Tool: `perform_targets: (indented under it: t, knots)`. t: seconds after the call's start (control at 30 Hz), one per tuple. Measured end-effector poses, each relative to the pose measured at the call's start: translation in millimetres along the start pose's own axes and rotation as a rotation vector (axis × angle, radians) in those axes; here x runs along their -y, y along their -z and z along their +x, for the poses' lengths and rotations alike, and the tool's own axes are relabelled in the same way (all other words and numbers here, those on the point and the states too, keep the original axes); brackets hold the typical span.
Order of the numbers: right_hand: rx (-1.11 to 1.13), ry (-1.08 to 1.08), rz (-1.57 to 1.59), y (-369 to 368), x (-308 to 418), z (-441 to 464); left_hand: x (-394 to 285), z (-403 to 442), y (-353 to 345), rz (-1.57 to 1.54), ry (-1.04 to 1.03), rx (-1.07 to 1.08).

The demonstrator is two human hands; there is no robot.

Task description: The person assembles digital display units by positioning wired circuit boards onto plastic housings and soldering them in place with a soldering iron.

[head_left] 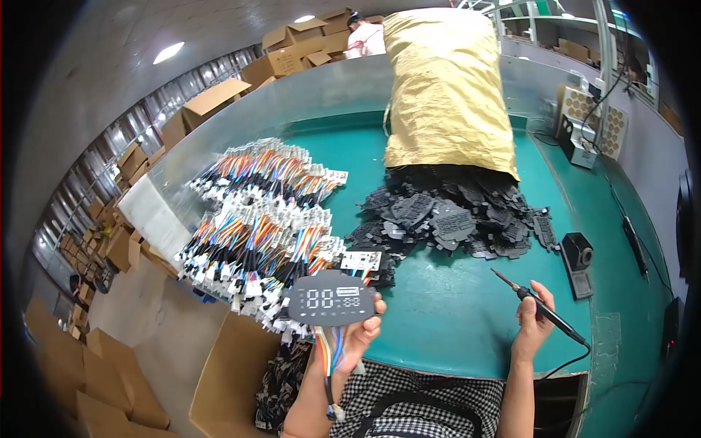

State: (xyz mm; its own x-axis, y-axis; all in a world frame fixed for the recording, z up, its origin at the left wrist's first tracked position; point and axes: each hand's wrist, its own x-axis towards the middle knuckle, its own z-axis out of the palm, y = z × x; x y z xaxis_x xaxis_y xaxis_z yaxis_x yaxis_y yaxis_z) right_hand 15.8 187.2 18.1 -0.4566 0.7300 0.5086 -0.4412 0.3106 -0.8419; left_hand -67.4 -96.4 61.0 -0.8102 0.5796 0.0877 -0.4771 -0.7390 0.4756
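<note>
My left hand (pixel 359 340) is closed on a dark, rounded display panel (pixel 328 301) with pale digit segments. Its coloured wires (pixel 330 350) dangle past my wrist to a connector. Over the front right of the green bench, my right hand (pixel 533 327) grips a soldering iron (pixel 549 314), its tip pointing up and left, apart from the panel. Just behind the panel shows a white circuit board (pixel 363 260). To the left lie piled boards with coloured wires (pixel 274 233). Black plastic housings (pixel 453 220) are heaped beyond the hands.
A yellow sack (pixel 451 95) stands behind the housings. On the right are an iron stand (pixel 577 264) and a small power unit (pixel 577 142). An open cardboard box (pixel 223 372) sits below the bench's left edge. Another person (pixel 365 38) is at the back.
</note>
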Motion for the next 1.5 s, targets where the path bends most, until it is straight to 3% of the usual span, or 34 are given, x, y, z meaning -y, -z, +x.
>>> perform_targets:
  t: [0.07,0.13,0.2,0.37,0.47,0.63,0.7,0.83,0.9,1.03,1.13,1.2,1.23,1.3,1.4,1.47,1.5]
  knots:
    - [-0.025,-0.006,-0.004,1.0,-0.8,0.0,-13.2,-0.9,-5.9,-0.034,-0.011,-0.058]
    - [-0.037,-0.021,-0.002,1.9,2.1,0.3,-27.4,1.3,-10.1,0.542,-0.322,-0.175]
    - [-0.033,-0.026,0.022,0.7,3.0,0.8,-47.4,12.8,-12.2,0.664,-0.379,-0.207]
    - [0.002,-0.014,0.051,-0.5,3.0,0.8,-80.8,49.6,-6.8,1.99,-0.583,-0.432]
    - [0.004,-0.027,0.045,0.3,2.1,0.7,-82.3,70.8,21.3,2.273,-0.539,-0.496]
    - [0.025,-0.02,0.034,0.2,2.5,0.1,-71.7,88.4,34.8,2.428,-0.486,-0.536]
    - [0.025,-0.024,0.035,-0.6,3.9,-0.2,-67.8,91.6,33.6,2.451,-0.322,-0.546]
    - [0.017,-0.039,0.062,-0.1,5.2,-0.2,-68.8,98.6,29.1,2.551,-0.311,-0.547]
    - [0.004,-0.037,0.049,0.5,4.6,-0.8,-65.3,101.2,13.2,2.731,-0.244,-0.505]
    - [0.023,-0.031,0.061,1.0,7.3,0.0,-50.3,119.4,-16.0,2.871,-0.411,-0.407]
    - [0.005,-0.098,0.126,2.9,7.2,-1.1,-23.2,145.0,-45.3,2.653,-0.544,-0.146]
    - [0.0,-0.093,0.13,3.6,6.6,-0.4,4.6,164.0,-62.4,2.467,-0.372,-0.107]
    - [-0.006,-0.094,0.139,4.0,6.5,-0.1,18.0,175.6,-67.3,2.46,-0.233,-0.116]
    - [-0.025,-0.066,0.11,2.5,5.5,1.0,41.4,199.4,-51.1,2.448,-0.173,-0.146]
    - [-0.093,-0.045,0.087,1.5,4.7,2.8,60.1,221.7,-26.0,2.414,-0.25,-0.192]
    - [-0.102,-0.048,0.099,1.6,5.4,3.1,63.5,226.0,-23.2,2.433,-0.467,-0.4]
    - [-0.121,-0.062,0.111,1.1,5.8,3.3,62.9,226.5,-19.5,2.431,-0.467,-0.407]
